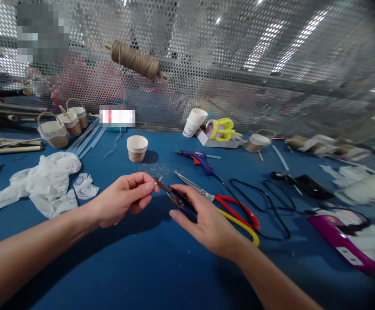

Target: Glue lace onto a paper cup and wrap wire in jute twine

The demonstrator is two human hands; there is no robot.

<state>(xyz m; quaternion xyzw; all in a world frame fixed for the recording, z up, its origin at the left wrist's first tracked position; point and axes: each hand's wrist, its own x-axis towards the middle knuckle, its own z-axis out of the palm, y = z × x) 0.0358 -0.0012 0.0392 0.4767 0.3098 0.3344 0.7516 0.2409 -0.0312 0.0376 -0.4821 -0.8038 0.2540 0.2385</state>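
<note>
Over the blue table (pixel 135 271), a small pale piece (pixel 156 184) sits at the tips of dark-handled pliers (pixel 169 189).
The left hand (pixel 127 196) pinches the piece, too small to identify; the right hand (pixel 203 215) grasps the pliers' handles. Beyond the hands stands 1 burlap cup (pixel 137 150); 3 similar cups (pixel 73 127) stand farther left, and a blue glue gun (pixel 195 157) lies past the right hand.

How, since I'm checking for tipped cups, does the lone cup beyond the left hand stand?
Upright: the cup has its open rim on top, base on the table.
</note>
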